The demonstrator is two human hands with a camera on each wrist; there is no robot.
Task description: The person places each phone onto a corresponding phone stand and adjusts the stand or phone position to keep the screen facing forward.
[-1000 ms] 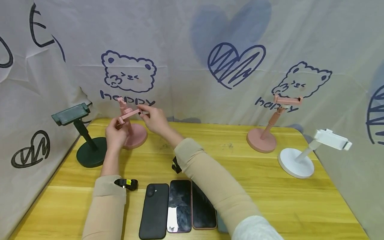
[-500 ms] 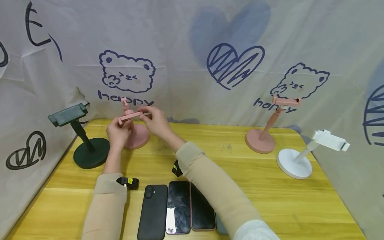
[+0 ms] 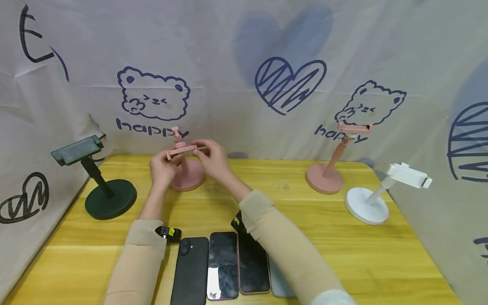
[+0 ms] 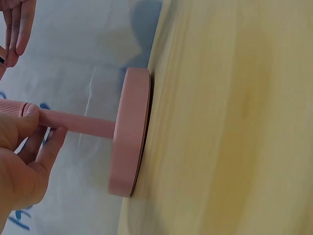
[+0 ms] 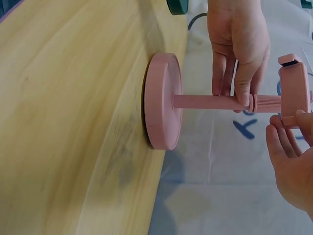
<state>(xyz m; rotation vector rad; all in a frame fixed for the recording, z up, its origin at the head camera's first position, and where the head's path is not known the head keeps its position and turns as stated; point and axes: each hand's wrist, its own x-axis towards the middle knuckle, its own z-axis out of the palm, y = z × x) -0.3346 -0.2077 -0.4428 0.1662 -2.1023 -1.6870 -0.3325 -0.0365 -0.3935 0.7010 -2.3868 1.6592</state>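
A pink phone stand (image 3: 188,176) stands upright on the table at the back left. My left hand (image 3: 162,170) holds its pole, thumb and fingers pinching the pole (image 5: 205,102) just below the ribbed collar, as the right wrist view shows. My right hand (image 3: 215,159) pinches the right end of the pink phone clamp (image 5: 295,90) at the top, with the thumb on the small lip. In the left wrist view the round base (image 4: 131,132) sits on the tabletop, and the clamp is out of that frame.
A dark green phone stand (image 3: 110,199) is close on the left. Another pink stand (image 3: 324,178) and a white stand (image 3: 367,206) are at the right. A black phone (image 3: 190,271) and several other phones lie side by side near the front edge. A cloth backdrop (image 3: 228,106) hangs behind.
Both hands and the pink stand have shifted right along the table, towards the middle. The clamp looks slightly more level. The head view has turned a little.
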